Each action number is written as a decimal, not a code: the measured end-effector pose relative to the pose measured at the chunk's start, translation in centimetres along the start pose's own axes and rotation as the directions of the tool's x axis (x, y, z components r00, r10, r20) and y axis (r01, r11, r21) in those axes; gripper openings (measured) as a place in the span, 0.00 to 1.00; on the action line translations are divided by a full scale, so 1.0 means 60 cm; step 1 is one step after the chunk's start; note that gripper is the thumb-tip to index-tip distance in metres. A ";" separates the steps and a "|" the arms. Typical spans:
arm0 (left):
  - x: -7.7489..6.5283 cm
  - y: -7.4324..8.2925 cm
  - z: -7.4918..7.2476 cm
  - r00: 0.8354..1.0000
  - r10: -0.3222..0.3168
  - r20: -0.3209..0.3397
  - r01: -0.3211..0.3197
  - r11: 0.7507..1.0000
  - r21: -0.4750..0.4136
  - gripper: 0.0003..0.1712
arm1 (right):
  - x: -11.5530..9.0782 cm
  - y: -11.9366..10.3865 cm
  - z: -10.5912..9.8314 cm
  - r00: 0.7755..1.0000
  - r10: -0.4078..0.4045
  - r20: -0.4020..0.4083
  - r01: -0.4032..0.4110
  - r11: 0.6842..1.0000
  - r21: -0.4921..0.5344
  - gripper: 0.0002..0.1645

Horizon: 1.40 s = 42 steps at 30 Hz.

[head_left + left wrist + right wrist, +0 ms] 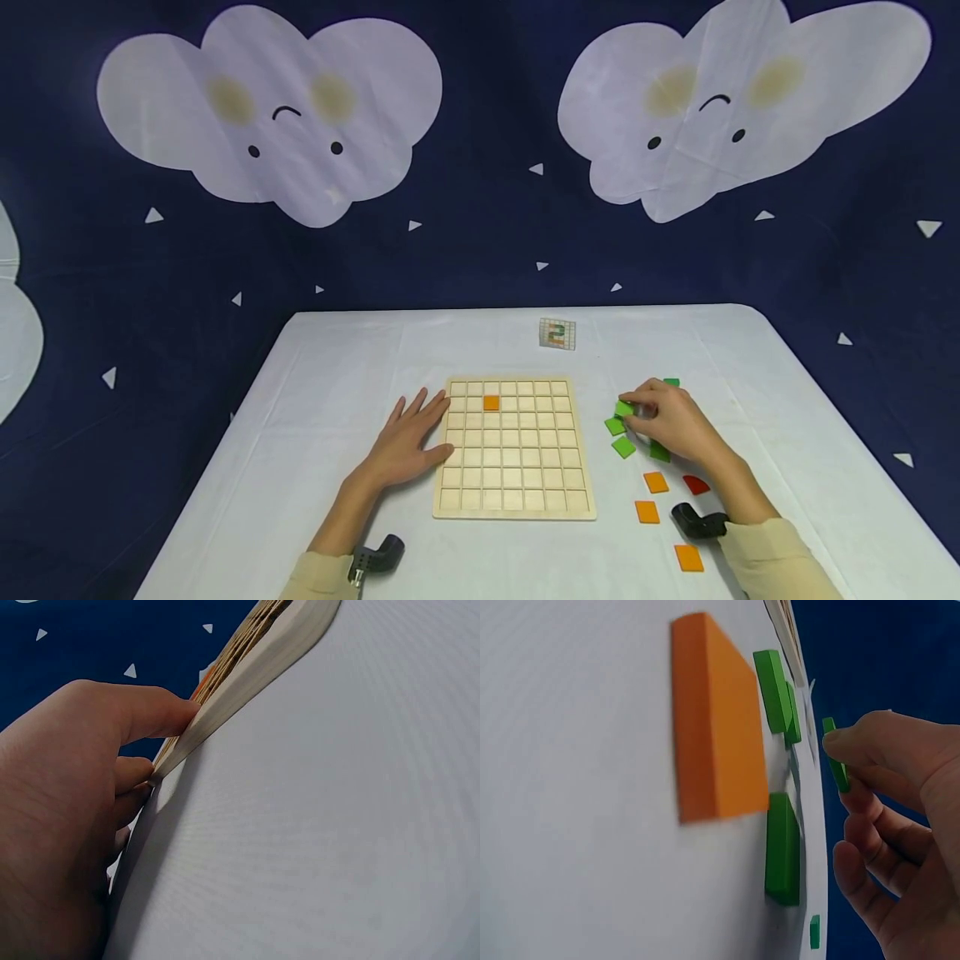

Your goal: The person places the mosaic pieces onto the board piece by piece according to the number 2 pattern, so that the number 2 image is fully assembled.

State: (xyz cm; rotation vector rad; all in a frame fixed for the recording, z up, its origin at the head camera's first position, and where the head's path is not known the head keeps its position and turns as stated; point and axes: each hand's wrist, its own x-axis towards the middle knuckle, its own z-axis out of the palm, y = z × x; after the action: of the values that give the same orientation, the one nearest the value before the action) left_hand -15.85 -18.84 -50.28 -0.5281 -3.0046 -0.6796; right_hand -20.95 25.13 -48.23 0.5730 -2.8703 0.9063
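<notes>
Plainly, toward the left edge of the desk [247, 500], a black wrist camera [380, 555] sits at the left sleeve [321, 577]. Beyond it, the left hand [401, 448] lies with its fingers straight and spread, holding nothing, the thumb and a fingertip touching the left side of the board [512, 479]. This pale, gridded board lies flat around the middle of the desk; an orange tile [491, 403] fills a square in its second row from the far side, third from the left.

Behind the board, near the desk's far edge, stands a small card [557, 334] with a printed pattern. Right of the board, two green tiles [615, 427] [624, 447] lie near each other on the desk. Just above them, the fingers of the right hand [673, 423] pinch a light green tile [623, 409] clear of the surface. Two loose orange tiles [656, 482] [647, 512] lie nearer the person, then a darker green tile [660, 452] under the hand. Another green piece [671, 382] shows just past the hand, toward the desk's far-right corner. A third loose orange tile [688, 558] and a red piece [696, 484] lie farther right, near the other wrist camera [697, 522].
</notes>
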 end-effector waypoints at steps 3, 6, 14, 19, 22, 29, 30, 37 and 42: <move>-0.001 0.000 0.000 1.000 0.001 0.001 -0.001 1.000 -0.001 0.45 | 0.006 -0.004 0.005 1.000 -0.012 0.006 0.012 1.000 -0.004 0.19; -0.002 0.001 0.000 1.000 0.000 0.005 0.000 1.000 0.000 0.45 | 0.011 -0.008 0.010 1.000 -0.024 0.014 0.024 1.000 -0.010 0.19; 0.000 0.002 -0.002 1.000 0.013 0.000 -0.013 1.000 0.004 0.44 | 0.022 -0.021 0.020 0.998 -0.061 0.028 0.061 0.998 0.005 0.17; 0.000 0.001 -0.002 1.000 0.015 -0.002 -0.015 1.000 -0.003 0.44 | 0.029 -0.025 0.026 0.997 -0.074 0.032 0.074 0.997 0.013 0.18; 0.001 0.000 -0.001 1.000 0.013 -0.005 -0.013 1.000 -0.004 0.44 | 0.034 -0.031 0.028 0.996 -0.081 0.039 0.080 0.997 0.011 0.18; 0.000 0.000 0.001 1.000 0.014 -0.009 -0.015 1.000 -0.006 0.44 | 0.045 -0.050 0.037 0.996 -0.062 0.065 0.061 0.998 0.022 0.19; 0.000 -0.001 0.001 1.000 0.015 -0.008 -0.015 1.000 -0.006 0.44 | 0.046 -0.053 0.039 0.996 -0.058 0.072 0.057 0.998 0.020 0.19; -0.001 -0.001 0.002 1.000 0.008 0.000 -0.008 1.000 0.007 0.44 | 0.056 -0.067 0.050 0.993 -0.078 0.084 0.078 0.997 0.005 0.18; -0.001 0.000 0.000 1.000 0.004 0.002 -0.004 1.000 0.004 0.44 | 0.063 -0.076 0.054 0.989 -0.121 0.083 0.120 0.993 0.016 0.19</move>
State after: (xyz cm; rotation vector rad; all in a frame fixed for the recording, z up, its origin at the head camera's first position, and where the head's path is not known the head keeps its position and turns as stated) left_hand -15.80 -18.84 -50.29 -0.5345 -3.0055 -0.6734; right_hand -22.63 18.59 -47.73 0.7942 -2.8677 0.9010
